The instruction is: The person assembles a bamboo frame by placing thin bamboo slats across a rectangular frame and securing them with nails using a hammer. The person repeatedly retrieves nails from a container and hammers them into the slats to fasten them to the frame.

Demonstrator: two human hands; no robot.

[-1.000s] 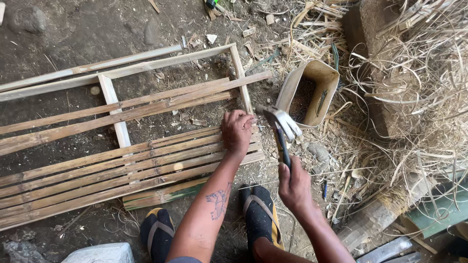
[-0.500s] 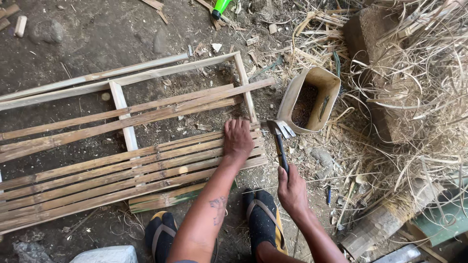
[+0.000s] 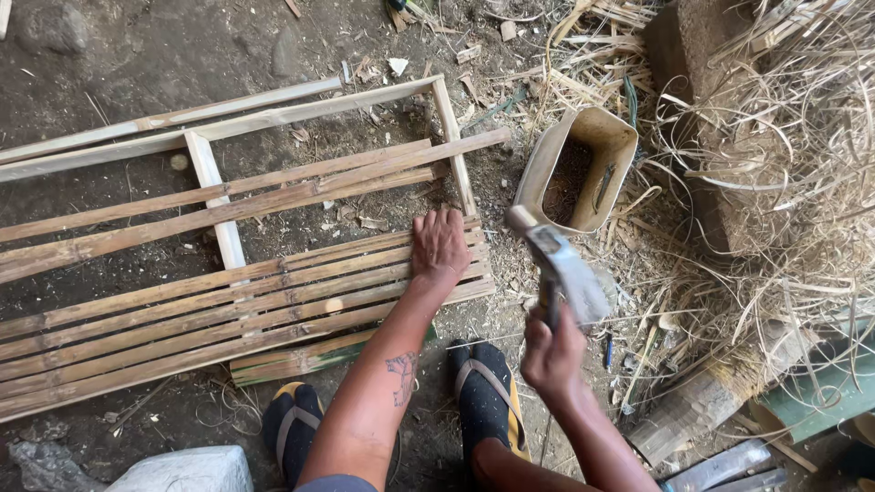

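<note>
On the bamboo slats (image 3: 273,301), your left hand (image 3: 440,244) is pressing flat, fingers spread, while your right hand (image 3: 551,351) is gripping a raised hammer (image 3: 558,264).

Soft, even daylight, faint shadows, sharp focus except the motion-blurred hammer (image 3: 558,264).

One open, tan, box-shaped container (image 3: 576,173) lies on the ground at upper right; no labels, signs or screens.
</note>
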